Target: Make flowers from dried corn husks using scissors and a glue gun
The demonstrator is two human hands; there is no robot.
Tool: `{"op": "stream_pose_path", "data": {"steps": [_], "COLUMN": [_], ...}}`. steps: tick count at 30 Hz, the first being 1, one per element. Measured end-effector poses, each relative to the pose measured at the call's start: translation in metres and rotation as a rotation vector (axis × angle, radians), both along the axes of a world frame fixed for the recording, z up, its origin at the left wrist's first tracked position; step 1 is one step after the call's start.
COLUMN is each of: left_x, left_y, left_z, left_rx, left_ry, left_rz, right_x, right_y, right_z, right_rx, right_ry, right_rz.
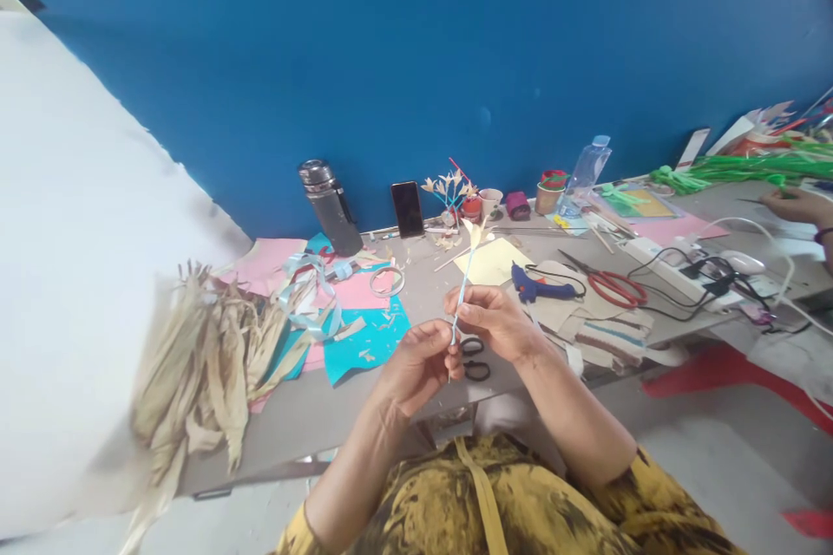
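Between my hands stands a thin flower stem point(462, 290), wrapped in light blue, with a cream flower head point(475, 232) at its top. My left hand point(416, 364) pinches the lower end of the stem. Higher up, the thumb and fingers of my right hand point(491, 321) close on the same stem. Black scissor handles point(477, 364) lie on the table just behind my fingers. Similar cream flowers point(449, 189) on blue stems stand in a small holder near the wall.
Dried husks point(195, 355) hang over the left table edge point(292, 442). Behind are a thermos point(329, 208) and an upright phone point(407, 209). Rightward lie a blue glue gun point(543, 284), red-handled scissors point(615, 288) and a power strip point(677, 273). Another person's hand point(797, 204) is far right.
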State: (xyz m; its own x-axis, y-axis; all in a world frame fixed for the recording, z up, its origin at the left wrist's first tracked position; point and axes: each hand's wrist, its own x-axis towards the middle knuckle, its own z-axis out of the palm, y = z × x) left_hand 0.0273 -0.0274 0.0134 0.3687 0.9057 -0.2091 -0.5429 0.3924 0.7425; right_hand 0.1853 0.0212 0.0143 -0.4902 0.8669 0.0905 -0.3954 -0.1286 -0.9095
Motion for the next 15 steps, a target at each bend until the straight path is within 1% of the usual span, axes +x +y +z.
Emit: {"op": "stream_pose_path", "data": {"steps": [2,4,6,7,9,12,15], "left_x": [0.0011,0.0014,0.0010,0.0006,-0.0004,-0.0017,-0.0019], "left_y": [-0.0007,-0.0011,-0.0011,-0.0010,-0.0004,0.0010,0.0021], "left_z": [-0.0014,-0.0019,-0.0014,-0.0011,-0.0009,-0.0014,0.0000], "left_rx": [0.082,0.201,0.306,0.337,0.345,0.296,0.254], "left_ry": [0.125,0.328,0.514,0.571,0.592,0.500,0.434], "left_rz": [0.136,0.290,0.389,0.410,0.403,0.355,0.378], "right_x": [-0.0017,-0.0035,-0.0048,-0.0051,-0.0048,-0.0036,-0.0031], "right_y": [-0.0012,-0.0019,-0.0016,-0.0012,0.0002,0.0018,0.0016], "right_z": [0.0007,0.0009,0.0006,0.0003,-0.0005,-0.0006,0.0016], "right_rx": [0.030,0.073,0.120,0.144,0.187,0.220,0.256], "right_ry": [-0.044,-0.095,-0.153,-0.184,-0.231,-0.247,-0.258], "right_rz": [-0.043,-0.102,-0.166,-0.192,-0.212,-0.189,-0.194]}}
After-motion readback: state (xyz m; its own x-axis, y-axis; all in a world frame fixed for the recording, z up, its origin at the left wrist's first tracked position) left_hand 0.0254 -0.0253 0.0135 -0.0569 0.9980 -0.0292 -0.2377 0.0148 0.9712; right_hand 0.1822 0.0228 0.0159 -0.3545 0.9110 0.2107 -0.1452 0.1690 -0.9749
